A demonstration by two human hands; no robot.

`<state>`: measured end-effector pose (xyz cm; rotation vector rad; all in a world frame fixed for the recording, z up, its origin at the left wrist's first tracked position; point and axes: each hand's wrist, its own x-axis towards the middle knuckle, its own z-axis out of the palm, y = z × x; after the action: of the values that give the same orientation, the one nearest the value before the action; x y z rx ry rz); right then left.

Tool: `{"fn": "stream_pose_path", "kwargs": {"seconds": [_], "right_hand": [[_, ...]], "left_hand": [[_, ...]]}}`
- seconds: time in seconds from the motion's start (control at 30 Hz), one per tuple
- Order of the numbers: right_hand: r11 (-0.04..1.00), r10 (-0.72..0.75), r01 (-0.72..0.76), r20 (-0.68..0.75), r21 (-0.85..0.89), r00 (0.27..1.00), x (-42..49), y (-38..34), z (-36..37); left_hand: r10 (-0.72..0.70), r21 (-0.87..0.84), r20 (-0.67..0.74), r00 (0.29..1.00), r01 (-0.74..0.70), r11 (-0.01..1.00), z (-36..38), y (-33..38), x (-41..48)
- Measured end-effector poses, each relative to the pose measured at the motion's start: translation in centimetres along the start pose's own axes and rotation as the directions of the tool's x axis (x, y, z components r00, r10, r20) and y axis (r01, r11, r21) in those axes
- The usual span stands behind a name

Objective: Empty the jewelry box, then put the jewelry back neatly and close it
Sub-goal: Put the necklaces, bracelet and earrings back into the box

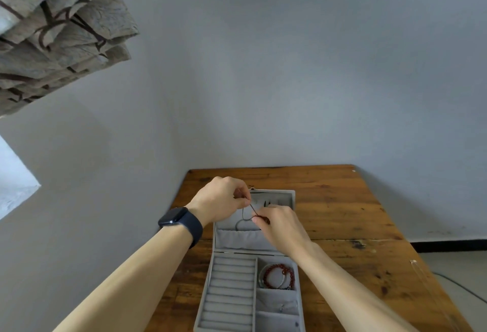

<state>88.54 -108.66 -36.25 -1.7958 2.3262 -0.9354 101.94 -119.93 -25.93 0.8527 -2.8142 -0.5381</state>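
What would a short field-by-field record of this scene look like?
setting: worn brown wooden table against a pale wall
box: grey velvet-lined jewelry box, lid open
left hand: pinching one end of a thin dark cord necklace, dark smartwatch on the wrist
right hand: pinching the cord's other end, over the lid
top right compartment: red beaded bracelet with a silver bangle
ring rolls: no rings visible

Domestic room, likely a home. Worn wooden counter pushed against a plain pale wall. Patterned fabric curtain hangs upper left. Grey velvet-lined jewelry box lies open on the counter. Dark skirting at floor level, right.
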Motion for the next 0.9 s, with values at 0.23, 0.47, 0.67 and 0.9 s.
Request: {"fn": "stream_pose_path", "kwargs": {"seconds": [0.23, 0.47, 0.67, 0.9], "right_hand": [[0.993, 0.040, -0.037, 0.025, -0.111, 0.999, -0.4, 0.4, 1.8], [0.999, 0.032, -0.033, -0.061, -0.013, 0.998, -1.2, 1.5, 1.2], [0.958, 0.151, -0.123, -0.089, 0.259, 0.985, 0.8, 0.9, 0.0], [0.976, 0.160, -0.191, -0.252, -0.106, 0.955, -2.0, 1.3, 3.9]], "left_hand": [[0.057, 0.266, -0.114, 0.992, -0.025, 0.964, 2.2, -0.5, 0.1], [0.075, 0.201, -0.161, 0.984, -0.042, 0.979, 3.6, -0.5, 1.1], [0.093, 0.173, -0.144, 0.985, -0.068, 0.983, 4.8, -0.2, 1.8], [0.047, 0.167, -0.130, 0.990, -0.025, 0.986, 5.7, -1.8, 1.4]]}}
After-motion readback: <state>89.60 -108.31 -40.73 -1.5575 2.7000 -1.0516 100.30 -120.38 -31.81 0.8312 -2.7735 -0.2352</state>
